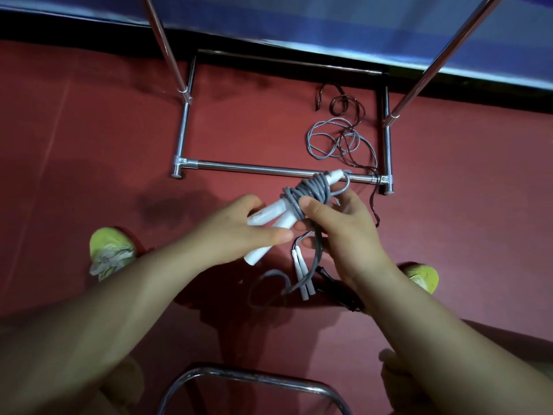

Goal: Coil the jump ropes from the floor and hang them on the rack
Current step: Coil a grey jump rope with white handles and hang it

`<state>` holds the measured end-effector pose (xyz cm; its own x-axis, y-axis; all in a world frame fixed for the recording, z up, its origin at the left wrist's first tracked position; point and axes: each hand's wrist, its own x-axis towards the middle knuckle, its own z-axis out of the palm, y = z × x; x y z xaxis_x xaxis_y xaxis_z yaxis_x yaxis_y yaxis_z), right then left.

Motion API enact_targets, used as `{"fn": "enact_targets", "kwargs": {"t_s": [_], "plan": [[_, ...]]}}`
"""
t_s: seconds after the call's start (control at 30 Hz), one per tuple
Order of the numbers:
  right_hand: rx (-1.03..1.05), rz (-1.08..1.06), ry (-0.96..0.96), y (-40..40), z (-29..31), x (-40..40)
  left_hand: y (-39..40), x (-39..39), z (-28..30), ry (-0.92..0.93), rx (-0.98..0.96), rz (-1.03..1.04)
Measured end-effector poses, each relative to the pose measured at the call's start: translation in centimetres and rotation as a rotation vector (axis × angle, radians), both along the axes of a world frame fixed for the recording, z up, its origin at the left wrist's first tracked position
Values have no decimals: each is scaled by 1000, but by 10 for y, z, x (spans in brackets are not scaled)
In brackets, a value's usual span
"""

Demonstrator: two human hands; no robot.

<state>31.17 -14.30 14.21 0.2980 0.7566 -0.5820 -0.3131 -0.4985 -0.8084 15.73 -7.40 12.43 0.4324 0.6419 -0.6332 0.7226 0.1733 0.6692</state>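
The floor [89, 139] is dark red, and a blue wall runs along the far side. Closest to the person, at the very bottom, is a curved shiny metal bar [254, 378]. It may be part of a chair or stool, but that is hard to tell.

Just past it come the two arms. The left hand [236, 232] holds the white handles [269, 220] of a grey jump rope [311, 190]. Its fingers [269, 236] are curled round the handles, and the thumb side is tucked under. This keeps the two handles together so the rope can wind round them. The right hand [344, 232] pinches the wound rope. Its thumb [314, 206] presses on top of the coils, and the other fingers curl underneath. I think this is to stop the coils from slipping loose. The bundle looks almost done. A loose bit of rope hangs down below the hands.

Under the hands, on the floor between two yellow-green shoes [110, 253], lies a second grey rope with thin white handles [302, 274]. Just beside it is a black handle [344, 292].

Farther away stands the shiny metal rack [269, 169]. Its low bars make a box shape on the floor, and two poles go up and out of sight. Inside that box lie loose loops of grey rope [329, 139] and a thin dark rope [344, 103], tangled together. They are not coiled yet.
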Motion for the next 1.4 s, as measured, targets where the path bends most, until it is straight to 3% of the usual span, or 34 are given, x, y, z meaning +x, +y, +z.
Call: {"fn": "enact_targets", "kwargs": {"t_s": [0.07,0.13,0.27,0.33,0.7,0.8,1.03,1.27,1.4], "plan": [[52,-7,21,1,-1,2,1,0,4,-175,-330,158],[109,-23,72,3,-1,4,3,0,9,-272,-642,191],[214,-9,146,3,-1,6,6,-3,16,-404,-954,100],[235,14,159,3,0,7,4,-5,18,-486,-1010,100],[-263,233,56,1,-5,5,-1,4,20,-374,-855,280],[-322,273,20,0,-4,6,-6,9,17,-244,-644,266],[-282,304,119,-9,-2,7,-18,15,15,-14,-131,0],[-207,250,257,-8,-5,7,-18,15,20,42,-105,-44],[-187,259,258,-2,-9,0,-12,11,18,117,61,-27]]}}
